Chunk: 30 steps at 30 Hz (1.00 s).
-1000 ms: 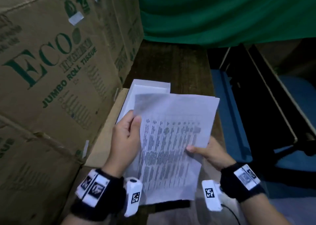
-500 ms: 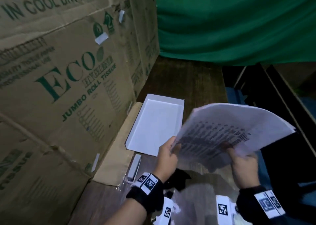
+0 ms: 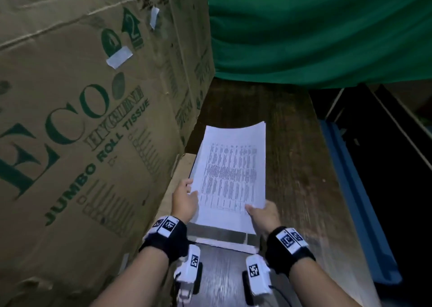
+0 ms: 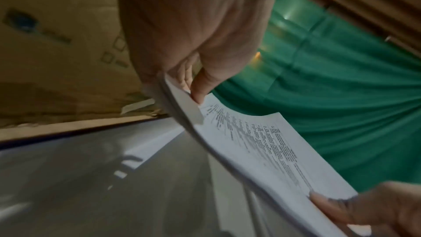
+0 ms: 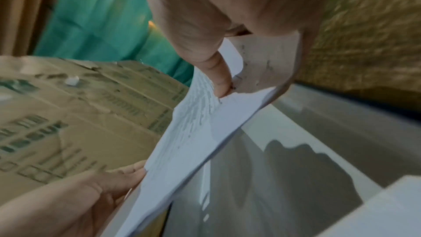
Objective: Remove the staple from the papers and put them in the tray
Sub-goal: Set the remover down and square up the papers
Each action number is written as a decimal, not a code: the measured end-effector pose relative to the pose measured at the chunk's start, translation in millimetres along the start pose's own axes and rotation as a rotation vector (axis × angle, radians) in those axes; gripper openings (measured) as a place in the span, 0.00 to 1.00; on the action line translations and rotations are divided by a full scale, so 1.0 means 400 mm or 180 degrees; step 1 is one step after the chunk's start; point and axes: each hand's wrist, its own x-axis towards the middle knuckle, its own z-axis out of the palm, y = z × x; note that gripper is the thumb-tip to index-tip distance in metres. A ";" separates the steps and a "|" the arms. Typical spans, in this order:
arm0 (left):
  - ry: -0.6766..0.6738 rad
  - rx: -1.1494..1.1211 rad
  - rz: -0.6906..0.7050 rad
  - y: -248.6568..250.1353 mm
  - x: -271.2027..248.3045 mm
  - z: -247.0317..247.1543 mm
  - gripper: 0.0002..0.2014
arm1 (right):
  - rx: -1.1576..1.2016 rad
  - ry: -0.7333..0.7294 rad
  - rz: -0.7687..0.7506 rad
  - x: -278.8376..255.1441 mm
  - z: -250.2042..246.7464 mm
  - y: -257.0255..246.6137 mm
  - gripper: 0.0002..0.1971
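A stack of printed papers (image 3: 231, 173) hangs flat just above the white tray (image 3: 222, 243), covering most of it. My left hand (image 3: 190, 191) pinches the stack's near left edge, thumb on top (image 4: 198, 95). At the near right corner my right hand (image 3: 256, 209) pinches the papers, thumb on top (image 5: 221, 86). The tray's floor (image 4: 91, 168) shows under the sagging papers (image 4: 262, 150) in the left wrist view. In the right wrist view the tray wall (image 5: 284, 129) lies below the papers (image 5: 193, 132). No staple is visible.
Tall cardboard boxes (image 3: 70, 120) stand along the left of the tray. A green cloth (image 3: 315, 38) hangs at the back. The dark wooden table (image 3: 292, 166) runs to the right, ending at an edge with a blue surface (image 3: 350, 185) below.
The papers went from held up in front of me, through a swing to the right, to lying flat low over the tray. Both hands kept hold of them.
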 end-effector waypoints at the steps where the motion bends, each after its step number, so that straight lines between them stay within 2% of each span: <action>1: 0.0031 0.0169 -0.0003 -0.025 0.015 0.001 0.15 | -0.0102 0.0075 0.0087 0.017 0.028 0.012 0.12; 5: -0.0027 0.0706 0.0091 -0.092 0.041 0.018 0.23 | -0.0916 0.0277 0.0297 0.056 0.104 0.063 0.10; 6: -0.0054 0.0853 0.0144 -0.104 0.046 0.025 0.26 | -0.1208 0.0279 0.0326 0.058 0.113 0.071 0.13; 9: -0.0086 0.1433 0.0504 -0.134 0.059 0.050 0.30 | -0.1666 0.0333 0.0251 0.055 0.128 0.081 0.28; 13: -0.0168 0.2194 0.0750 -0.152 0.073 0.077 0.23 | -0.2310 0.0397 -0.0106 0.068 0.134 0.105 0.29; 15: -0.0234 0.2675 0.0816 -0.160 0.076 0.085 0.18 | -0.2625 0.0159 -0.0114 0.086 0.140 0.118 0.29; 16: -0.0291 0.2900 0.0831 -0.160 0.074 0.087 0.15 | -0.2904 0.0131 -0.0279 0.084 0.137 0.128 0.30; 18: -0.0354 0.3162 0.0885 -0.159 0.067 0.088 0.11 | -0.2726 0.0112 -0.0156 0.055 0.131 0.107 0.28; 20: -0.0337 0.3129 0.0961 -0.156 0.052 0.088 0.11 | -0.2791 0.0065 -0.0371 0.049 0.122 0.097 0.28; 23: -0.0359 0.2858 0.1159 -0.138 0.000 0.083 0.17 | -0.3144 -0.0290 -0.0672 0.009 0.091 0.097 0.36; 28: -0.0584 0.1662 0.1655 -0.142 -0.207 0.069 0.15 | -0.2690 -0.0679 -0.1641 -0.142 -0.028 0.157 0.24; 30: -0.0537 0.1446 0.1744 -0.177 -0.309 0.068 0.14 | -0.2631 -0.0802 -0.1807 -0.217 -0.086 0.214 0.24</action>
